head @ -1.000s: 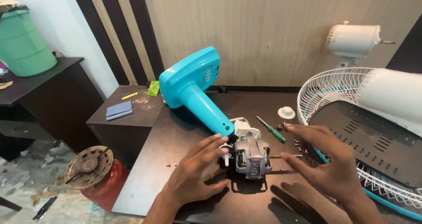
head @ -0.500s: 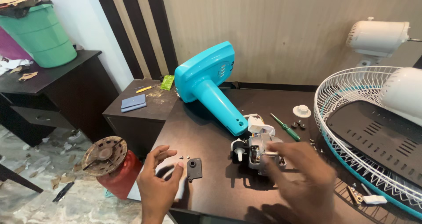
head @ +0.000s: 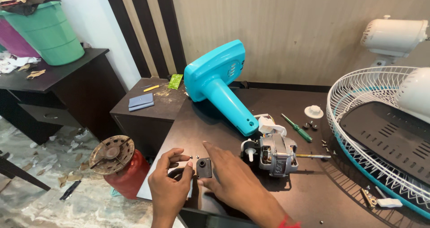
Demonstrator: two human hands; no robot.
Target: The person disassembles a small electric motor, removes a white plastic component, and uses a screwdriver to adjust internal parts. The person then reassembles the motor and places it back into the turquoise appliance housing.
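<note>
At the near left of the dark table [head: 313,196], my left hand [head: 168,185] is curled with its fingertips next to a small black plate [head: 204,168] lying flat. My right hand [head: 233,178] rests palm down just right of that plate, index finger stretched toward small screws [head: 193,157]. Neither hand clearly grips anything. A grey fan motor [head: 274,154] with a thin metal shaft lies to the right of my right hand. Behind it leans the turquoise fan base [head: 219,82] on its side.
A green screwdriver [head: 296,127], a white knob [head: 313,111] and loose screws lie beyond the motor. A white fan grille [head: 358,102] with a black panel fills the right side. A red cylinder [head: 123,172] stands on the floor at left, beside a low side table [head: 148,105].
My right hand has left the motor and come left to the small black plate. The left hand stays by the plate at the table's near left. The view has shifted left.
</note>
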